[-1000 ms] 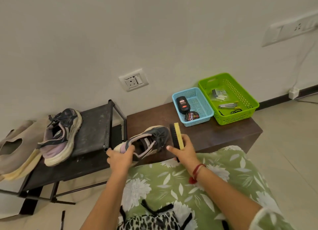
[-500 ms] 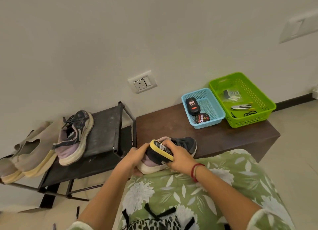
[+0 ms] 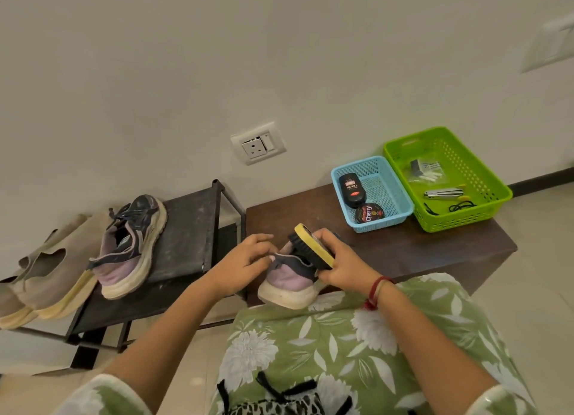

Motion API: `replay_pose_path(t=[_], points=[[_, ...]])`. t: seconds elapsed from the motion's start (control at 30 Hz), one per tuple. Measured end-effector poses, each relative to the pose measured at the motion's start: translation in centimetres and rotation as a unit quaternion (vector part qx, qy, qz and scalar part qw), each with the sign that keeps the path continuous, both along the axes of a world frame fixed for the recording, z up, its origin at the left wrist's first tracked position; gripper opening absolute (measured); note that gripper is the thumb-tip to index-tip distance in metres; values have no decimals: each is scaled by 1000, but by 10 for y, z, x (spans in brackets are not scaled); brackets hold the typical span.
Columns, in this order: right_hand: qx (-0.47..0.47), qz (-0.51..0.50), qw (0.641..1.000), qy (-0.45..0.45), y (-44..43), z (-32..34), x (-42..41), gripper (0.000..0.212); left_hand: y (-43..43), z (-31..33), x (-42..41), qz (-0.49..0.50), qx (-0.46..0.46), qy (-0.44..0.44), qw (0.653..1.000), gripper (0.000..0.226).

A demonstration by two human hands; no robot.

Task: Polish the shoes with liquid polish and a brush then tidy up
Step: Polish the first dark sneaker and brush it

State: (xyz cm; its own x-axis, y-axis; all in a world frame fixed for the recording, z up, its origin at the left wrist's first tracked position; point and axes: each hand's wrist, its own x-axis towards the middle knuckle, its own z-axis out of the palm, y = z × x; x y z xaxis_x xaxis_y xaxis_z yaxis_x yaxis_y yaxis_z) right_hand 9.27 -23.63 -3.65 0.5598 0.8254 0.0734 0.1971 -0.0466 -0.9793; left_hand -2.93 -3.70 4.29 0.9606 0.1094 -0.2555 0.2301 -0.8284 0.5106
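Head view: 2 dark sneakers. Sneaker A [image 3: 289, 279] on knee before desk [image 3: 403, 250]; L hand [image 3: 245, 259] holds its collar, R hand [image 3: 341, 264] grips 1 brush [image 3: 313, 246] (hides the front). Sneaker B [image 3: 130, 246] on rack [image 3: 186, 237] w/ 2 beige shoes [image 3: 46, 274]. 2 baskets; blue basket [image 3: 386, 187] holds polish bottle [image 3: 351, 189] + tin [image 3: 368, 213].

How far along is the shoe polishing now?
Seemingly done: applying polish; the bottle lies in the blue basket. In hand: right hand presses the brush on the sneaker the left hand holds. Left: the other sneaker on the rack perhaps, then tidying.
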Motion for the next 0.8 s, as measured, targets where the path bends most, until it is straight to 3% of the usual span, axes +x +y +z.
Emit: replay_pose_path(t=[0.13,0.27,0.37,0.43,0.5,0.67,0.8], points=[[5,5,999,37,1,-2,8,51,-23,-3,-4,9,-64,-36,997,41],[7,-36,999,39,2,-6,15,69,-39,-20,-3,82,-70,-79,991,56],[30,-162,981,105,4,0,12,65,-44,-39,-12,270,-172,-146,936,55],[50,-238,950,197,5,6,8,41,-47,-54,-22,370,-215,-170,888,64],[35,-276,922,270,7,8,5,23,-54,-65,-33,394,-208,-164,880,65],[-25,-256,897,360,10,14,-11,22,-70,-56,-34,430,-161,-159,874,27],[-85,-190,936,283,8,19,-37,39,-62,-73,-28,415,-124,-179,883,62]])
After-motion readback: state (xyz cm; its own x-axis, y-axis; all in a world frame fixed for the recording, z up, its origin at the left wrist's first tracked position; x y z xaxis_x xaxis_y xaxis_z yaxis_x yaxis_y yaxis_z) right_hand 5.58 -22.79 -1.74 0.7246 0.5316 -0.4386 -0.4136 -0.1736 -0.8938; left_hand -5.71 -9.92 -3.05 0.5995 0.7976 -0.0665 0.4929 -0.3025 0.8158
